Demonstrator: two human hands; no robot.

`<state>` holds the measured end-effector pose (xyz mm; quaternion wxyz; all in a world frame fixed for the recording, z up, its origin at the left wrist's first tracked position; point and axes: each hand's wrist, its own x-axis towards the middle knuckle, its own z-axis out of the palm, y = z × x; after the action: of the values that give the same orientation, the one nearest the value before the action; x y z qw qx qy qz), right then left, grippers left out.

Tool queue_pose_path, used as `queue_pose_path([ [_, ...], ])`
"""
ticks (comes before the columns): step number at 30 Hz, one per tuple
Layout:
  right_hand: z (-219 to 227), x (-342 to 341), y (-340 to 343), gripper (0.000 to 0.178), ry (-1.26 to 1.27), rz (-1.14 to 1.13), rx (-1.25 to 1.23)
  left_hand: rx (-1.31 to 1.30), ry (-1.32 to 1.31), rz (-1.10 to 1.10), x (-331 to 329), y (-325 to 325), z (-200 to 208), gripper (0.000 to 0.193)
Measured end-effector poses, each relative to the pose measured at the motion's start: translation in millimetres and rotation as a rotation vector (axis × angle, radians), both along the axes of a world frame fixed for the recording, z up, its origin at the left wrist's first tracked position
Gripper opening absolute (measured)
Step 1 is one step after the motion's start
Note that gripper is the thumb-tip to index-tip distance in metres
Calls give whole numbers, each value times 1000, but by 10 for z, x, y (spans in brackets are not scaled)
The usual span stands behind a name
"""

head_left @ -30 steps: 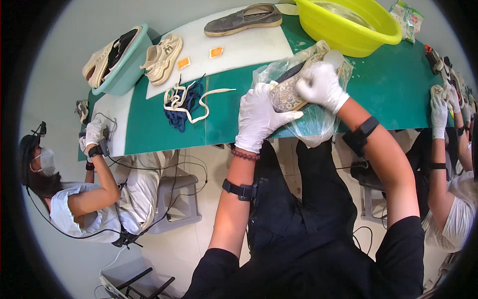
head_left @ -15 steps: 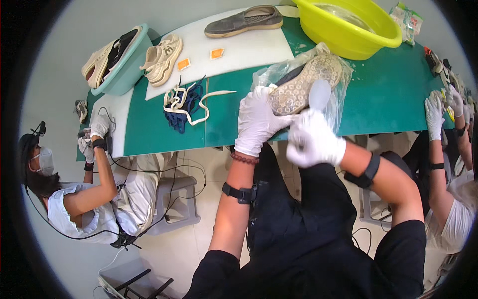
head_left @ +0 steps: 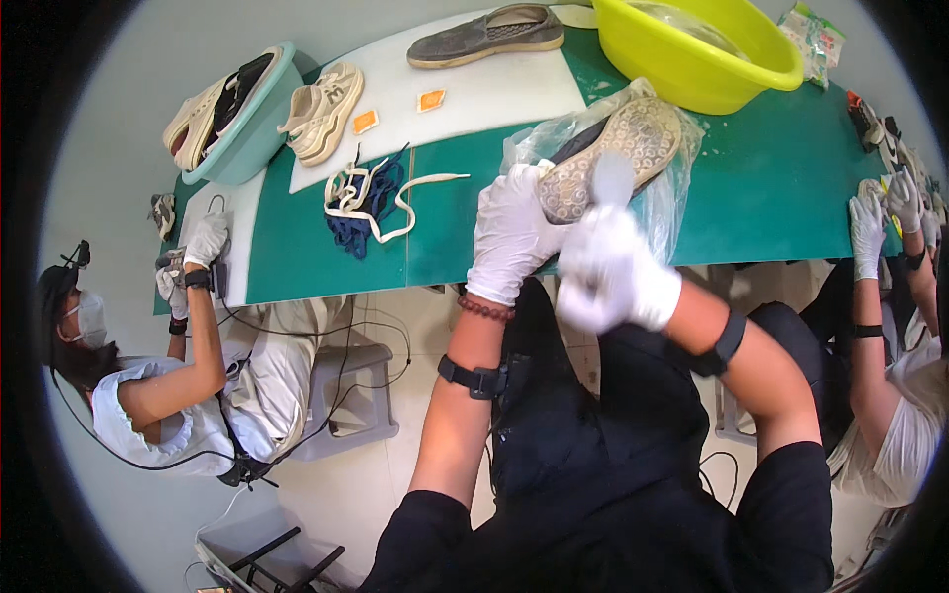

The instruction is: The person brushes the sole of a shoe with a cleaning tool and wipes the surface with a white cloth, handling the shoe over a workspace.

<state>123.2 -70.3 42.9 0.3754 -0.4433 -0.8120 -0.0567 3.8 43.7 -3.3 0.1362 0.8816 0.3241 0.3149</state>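
- Evidently, work on the sole is in mid-course: the shoe (head_left: 643, 133) is tilted bottom-up over a clear plastic bag (head_left: 675, 193) at the near side of the green table (head_left: 766, 188).
- The left hand (head_left: 514, 227) grasps one end of the shoe, steadying it.
- The right hand (head_left: 615, 269) is clenched, though blurred, around a pale oval-headed tool (head_left: 612, 180) (probably a brush, its handle hidden in the fist), held in front of the sole.
- Brownish staining shows among the ring-shaped treads, so I judge the sole unfinished; the upper is mostly hidden, and I cannot tell its condition.
- Already off their shoes: cream and navy laces (head_left: 381, 203), tangled on the table.
- Apparently left aside: the grey slip-on (head_left: 484, 40) and cream sneaker (head_left: 324, 117), both on the white board (head_left: 455, 133).
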Motion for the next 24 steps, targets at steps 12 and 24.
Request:
queue_pose_path([
  [12,-89,-80,332,19,213,-29,57,81,67,-11,13,48,-77,47],
  [24,-172,-92,439,21,107,-197,91,84,96,-31,11,144,-252,39],
])
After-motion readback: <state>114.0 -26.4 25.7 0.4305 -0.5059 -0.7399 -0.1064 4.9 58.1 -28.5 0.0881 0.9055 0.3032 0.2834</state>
